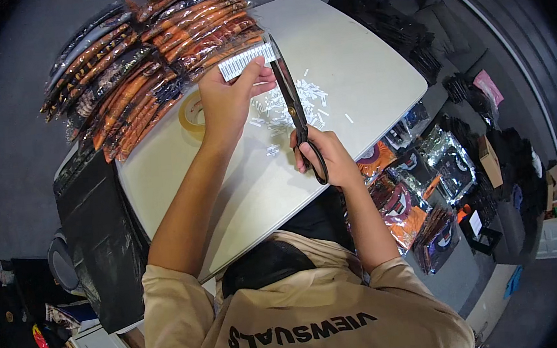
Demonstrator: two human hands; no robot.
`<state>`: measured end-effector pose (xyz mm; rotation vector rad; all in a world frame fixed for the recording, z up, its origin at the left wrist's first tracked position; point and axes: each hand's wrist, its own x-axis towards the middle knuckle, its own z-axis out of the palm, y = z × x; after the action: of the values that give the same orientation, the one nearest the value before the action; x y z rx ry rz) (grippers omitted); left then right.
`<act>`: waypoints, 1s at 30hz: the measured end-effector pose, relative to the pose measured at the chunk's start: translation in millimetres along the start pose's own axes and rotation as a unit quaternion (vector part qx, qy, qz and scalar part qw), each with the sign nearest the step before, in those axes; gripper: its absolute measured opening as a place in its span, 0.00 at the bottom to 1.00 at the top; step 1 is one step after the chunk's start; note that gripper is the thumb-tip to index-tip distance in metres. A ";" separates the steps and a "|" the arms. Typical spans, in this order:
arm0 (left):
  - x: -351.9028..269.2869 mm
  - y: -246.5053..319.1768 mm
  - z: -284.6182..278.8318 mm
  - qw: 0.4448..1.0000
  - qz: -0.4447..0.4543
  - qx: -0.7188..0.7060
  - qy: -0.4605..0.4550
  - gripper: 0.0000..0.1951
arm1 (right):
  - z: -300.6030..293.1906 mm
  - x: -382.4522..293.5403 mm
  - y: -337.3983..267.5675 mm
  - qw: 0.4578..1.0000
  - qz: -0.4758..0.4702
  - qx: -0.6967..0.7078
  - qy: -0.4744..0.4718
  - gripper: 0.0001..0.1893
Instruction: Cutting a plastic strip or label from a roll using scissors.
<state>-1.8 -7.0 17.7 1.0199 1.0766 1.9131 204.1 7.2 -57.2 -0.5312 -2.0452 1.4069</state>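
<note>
My left hand [232, 96] holds a white strip of small printed labels [244, 63] by its lower edge. Black-handled scissors [292, 103] are in my right hand [324, 152], their long blades reaching up to the strip's right end. Beneath the blades, a loose pile of small cut white labels [309, 94] lies on the white table [374, 81]. A few more labels [272, 149] sit apart, nearer to me. Left of the pile, a roll of clear yellowish tape [192, 119] lies partly behind my left wrist.
Stacks of plastic-bagged garments [128, 97] cover the table's far left. Black plastic bags [100, 234] hang at its left edge. Bagged garments [400, 203] lie beyond the right edge, with dark piles [390, 30] and a cardboard box [490, 161] farther right.
</note>
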 end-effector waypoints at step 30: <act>0.3 -1.8 1.3 1.000 0.010 -0.015 0.005 0.11 | 0.4 0.3 -2.8 1.000 0.004 -0.015 0.004 0.14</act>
<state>-0.5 -5.6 16.7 1.0099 1.0445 1.9454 203.7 6.0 -54.7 -0.5568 -2.0638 1.3772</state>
